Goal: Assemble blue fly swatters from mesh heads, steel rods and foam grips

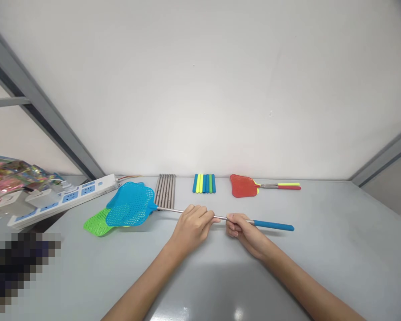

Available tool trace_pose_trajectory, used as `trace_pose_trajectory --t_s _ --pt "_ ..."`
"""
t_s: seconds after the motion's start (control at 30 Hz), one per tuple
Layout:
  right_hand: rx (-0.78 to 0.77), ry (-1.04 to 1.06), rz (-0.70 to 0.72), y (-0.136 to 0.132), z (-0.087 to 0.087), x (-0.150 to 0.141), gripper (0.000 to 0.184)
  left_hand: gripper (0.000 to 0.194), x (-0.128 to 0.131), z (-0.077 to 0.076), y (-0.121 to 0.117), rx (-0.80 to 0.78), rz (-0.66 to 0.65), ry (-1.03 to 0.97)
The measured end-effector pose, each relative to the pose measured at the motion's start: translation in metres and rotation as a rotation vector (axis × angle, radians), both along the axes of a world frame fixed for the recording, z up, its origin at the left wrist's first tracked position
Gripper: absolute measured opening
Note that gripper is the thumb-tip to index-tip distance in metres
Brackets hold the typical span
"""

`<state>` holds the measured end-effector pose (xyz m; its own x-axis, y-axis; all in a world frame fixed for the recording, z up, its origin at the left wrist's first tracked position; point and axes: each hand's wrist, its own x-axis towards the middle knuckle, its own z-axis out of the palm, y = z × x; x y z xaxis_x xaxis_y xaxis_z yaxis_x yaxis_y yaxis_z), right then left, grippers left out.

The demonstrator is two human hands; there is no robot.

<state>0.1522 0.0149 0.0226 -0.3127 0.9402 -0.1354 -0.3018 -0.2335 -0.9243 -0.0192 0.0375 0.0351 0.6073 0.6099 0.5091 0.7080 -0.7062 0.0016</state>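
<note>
Both of my hands grip the thin metal rod of a blue fly swatter [133, 206], held level above the table. My left hand [195, 225] is closed over the rod near its middle. Just before the blue handle, my right hand [242, 229] pinches the rod between thumb and fingers. The blue handle [274, 225] sticks out to the right. Below the blue head, a green swatter head [98, 223] lies on the table. Farther back are a row of metal rods [165, 191] and a row of blue, yellow and green handle sleeves [204, 183].
A red fly swatter [243, 185], with yellow showing under it, lies by the wall [203, 111] at the back right. A white power strip [102, 183] with plugs runs along the left. Bagged colourful items [10, 176] are heaped beyond it on the grey table [337, 232].
</note>
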Motion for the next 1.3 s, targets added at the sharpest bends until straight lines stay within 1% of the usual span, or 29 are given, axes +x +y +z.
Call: trace_pose_trajectory --t_s 0.2,0.57,0.77,1.07,1.3 --pt "0.008 -0.001 -0.017 0.002 0.001 0.006 0.032 0.022 -0.009 -0.001 0.004 -0.039 0.026 -0.026" --pt "0.011 0.007 -0.002 0.004 -0.003 0.010 0.032 0.023 -0.012 -0.002 0.006 -0.059 0.034 -0.032" --pt "0.012 0.032 -0.037 0.005 -0.005 0.012 0.032 0.022 -0.014 -0.001 0.007 -0.057 0.032 -0.037" --pt "0.028 0.015 -0.044 0.008 -0.007 0.014 0.032 0.023 -0.017 0.002 0.009 -0.070 0.039 -0.048" --pt "0.040 0.050 -0.056 0.009 -0.009 0.016 0.032 0.022 -0.019 0.004 0.009 -0.073 0.049 -0.058"
